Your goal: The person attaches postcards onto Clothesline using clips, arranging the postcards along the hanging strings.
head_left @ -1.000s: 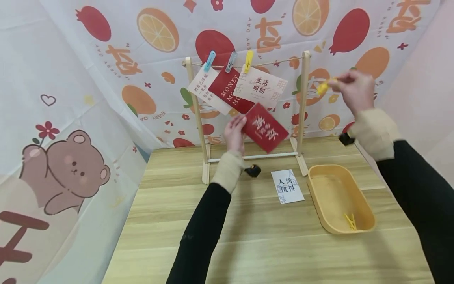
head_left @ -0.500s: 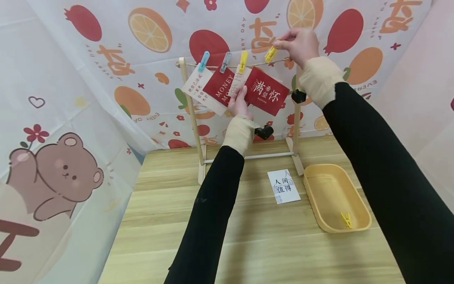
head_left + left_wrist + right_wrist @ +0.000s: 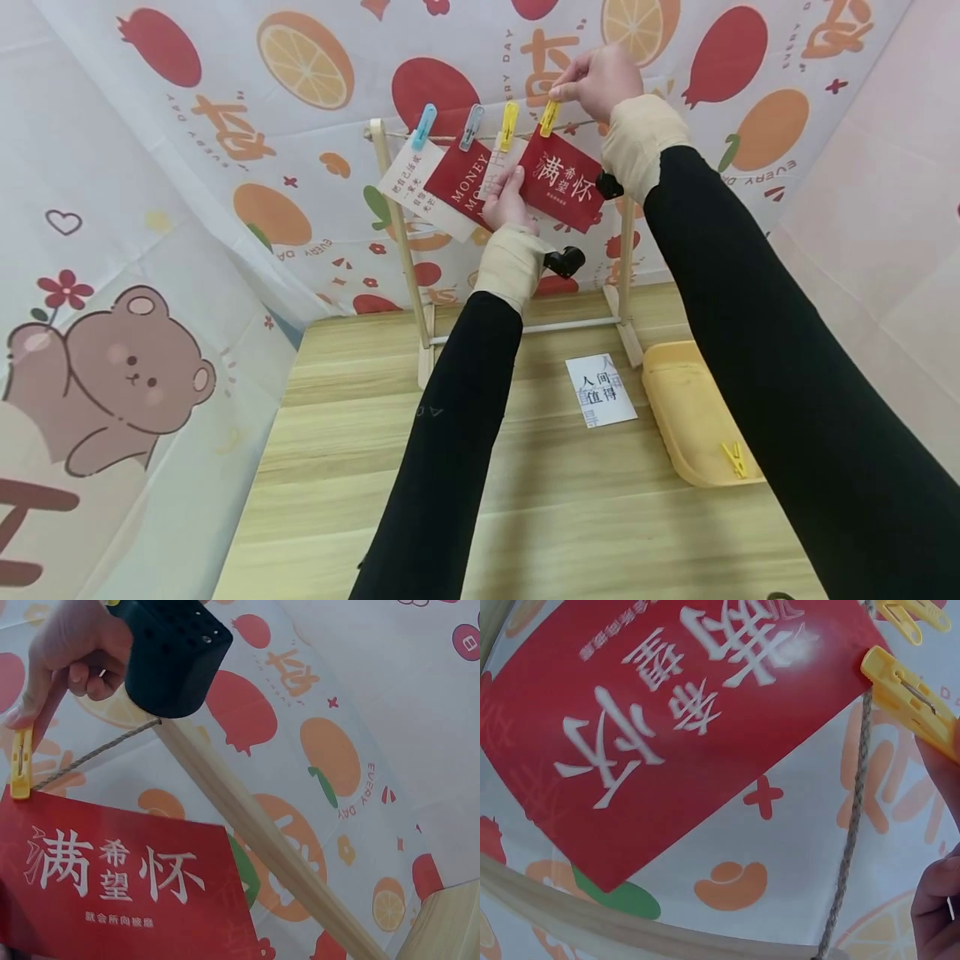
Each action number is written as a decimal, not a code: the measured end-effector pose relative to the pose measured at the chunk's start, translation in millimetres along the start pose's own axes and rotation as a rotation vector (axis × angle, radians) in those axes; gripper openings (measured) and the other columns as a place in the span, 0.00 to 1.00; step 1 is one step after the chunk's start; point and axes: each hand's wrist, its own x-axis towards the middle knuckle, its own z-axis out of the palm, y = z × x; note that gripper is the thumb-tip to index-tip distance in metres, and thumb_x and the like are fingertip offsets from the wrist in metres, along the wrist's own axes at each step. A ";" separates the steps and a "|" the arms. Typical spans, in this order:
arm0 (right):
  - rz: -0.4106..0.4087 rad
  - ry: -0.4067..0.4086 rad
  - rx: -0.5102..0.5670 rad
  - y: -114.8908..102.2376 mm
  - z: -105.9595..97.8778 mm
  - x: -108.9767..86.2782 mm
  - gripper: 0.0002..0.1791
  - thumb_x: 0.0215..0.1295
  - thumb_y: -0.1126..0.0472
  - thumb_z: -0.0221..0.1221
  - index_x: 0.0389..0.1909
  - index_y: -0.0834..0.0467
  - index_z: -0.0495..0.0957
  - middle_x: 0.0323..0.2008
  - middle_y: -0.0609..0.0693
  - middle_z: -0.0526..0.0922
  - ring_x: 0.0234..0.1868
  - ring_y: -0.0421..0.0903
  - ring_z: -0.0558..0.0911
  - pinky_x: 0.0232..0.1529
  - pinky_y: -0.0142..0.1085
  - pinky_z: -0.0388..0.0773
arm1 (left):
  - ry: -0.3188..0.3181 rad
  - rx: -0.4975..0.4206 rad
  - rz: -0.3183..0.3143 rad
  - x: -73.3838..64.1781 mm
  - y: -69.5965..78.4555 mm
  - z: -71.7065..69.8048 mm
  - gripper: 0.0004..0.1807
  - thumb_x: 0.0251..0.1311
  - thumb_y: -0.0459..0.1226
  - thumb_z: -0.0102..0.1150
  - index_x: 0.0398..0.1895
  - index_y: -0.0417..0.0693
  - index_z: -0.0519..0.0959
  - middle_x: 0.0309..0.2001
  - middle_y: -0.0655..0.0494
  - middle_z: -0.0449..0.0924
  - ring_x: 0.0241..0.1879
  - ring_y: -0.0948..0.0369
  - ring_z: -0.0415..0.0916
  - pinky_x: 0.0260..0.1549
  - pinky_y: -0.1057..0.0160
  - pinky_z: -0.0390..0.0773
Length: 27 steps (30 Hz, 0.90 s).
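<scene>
My left hand (image 3: pixel 508 202) pinches the left edge of a red card (image 3: pixel 561 185) with white lettering, held up against the rope (image 3: pixel 853 825). Above it, my right hand (image 3: pixel 604 82) pinches the top of a yellow clothespin (image 3: pixel 550 118). In both wrist views the clothespin's lower end sits over the card's upper corner, right at the rope. To the left, a white card (image 3: pixel 417 185), a red MONEY card (image 3: pixel 463 177) and a pale card (image 3: pixel 497 167) hang from a blue clothespin (image 3: pixel 424 127), a grey one and a yellow one. My left hand partly covers the pale card.
The rope spans a wooden stand (image 3: pixel 401 242) at the table's back. A white card (image 3: pixel 601 390) with dark lettering lies on the table (image 3: pixel 360 467). Right of it, a yellow tray (image 3: pixel 663 417), partly behind my right sleeve, holds a yellow clothespin (image 3: pixel 735 459). A printed curtain hangs behind.
My left hand has raised the red card to the rope. From the right, my right hand has brought the yellow clothespin leftward onto the card's upper corner.
</scene>
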 end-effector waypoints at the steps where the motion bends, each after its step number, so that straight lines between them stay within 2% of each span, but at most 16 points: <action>1: 0.004 -0.004 -0.015 0.2 0.2 0.1 0.17 0.58 0.47 0.58 0.41 0.53 0.81 0.42 0.46 0.76 0.39 0.39 0.66 0.39 0.33 0.62 | 0.007 0.000 -0.009 -2.1 0.7 0.6 0.05 0.53 0.31 0.64 0.33 0.43 0.80 0.32 0.57 0.77 0.36 0.60 0.76 0.40 0.60 0.75; 6: 0.008 -0.019 -0.055 1.5 1.1 0.4 0.13 0.58 0.47 0.58 0.37 0.51 0.81 0.40 0.45 0.77 0.35 0.39 0.65 0.34 0.33 0.61 | 0.019 -0.012 -0.027 -9.4 1.3 1.7 0.04 0.54 0.28 0.61 0.33 0.40 0.79 0.31 0.54 0.78 0.37 0.59 0.77 0.41 0.61 0.75; 11: 0.022 -0.021 -0.036 1.7 2.4 -1.4 0.13 0.58 0.47 0.59 0.37 0.51 0.81 0.43 0.45 0.77 0.39 0.39 0.67 0.37 0.33 0.62 | 0.014 -0.020 -0.008 -15.0 2.2 -0.4 0.06 0.55 0.27 0.60 0.36 0.37 0.79 0.31 0.51 0.79 0.39 0.56 0.77 0.43 0.59 0.75; 15: 0.034 -0.044 -0.019 1.3 4.1 -2.8 0.17 0.59 0.48 0.59 0.43 0.53 0.82 0.48 0.45 0.76 0.44 0.39 0.67 0.42 0.33 0.63 | 0.019 -0.034 -0.016 -16.4 2.8 -1.1 0.08 0.56 0.28 0.59 0.39 0.36 0.78 0.34 0.50 0.79 0.41 0.54 0.77 0.44 0.57 0.74; 21: 0.020 -0.099 -0.006 2.2 4.5 0.6 0.20 0.60 0.49 0.58 0.50 0.55 0.79 0.53 0.46 0.73 0.49 0.41 0.67 0.48 0.34 0.64 | 0.036 -0.063 -0.033 -16.4 3.4 -0.5 0.07 0.55 0.28 0.60 0.38 0.37 0.79 0.33 0.51 0.79 0.40 0.55 0.78 0.43 0.57 0.75; 27: 0.015 -0.072 -0.010 4.5 1.6 0.1 0.19 0.60 0.48 0.57 0.48 0.53 0.80 0.49 0.46 0.74 0.45 0.41 0.66 0.40 0.34 0.64 | 0.023 -0.068 -0.026 -13.3 0.1 0.5 0.07 0.54 0.29 0.62 0.37 0.38 0.80 0.31 0.53 0.79 0.38 0.55 0.78 0.41 0.54 0.76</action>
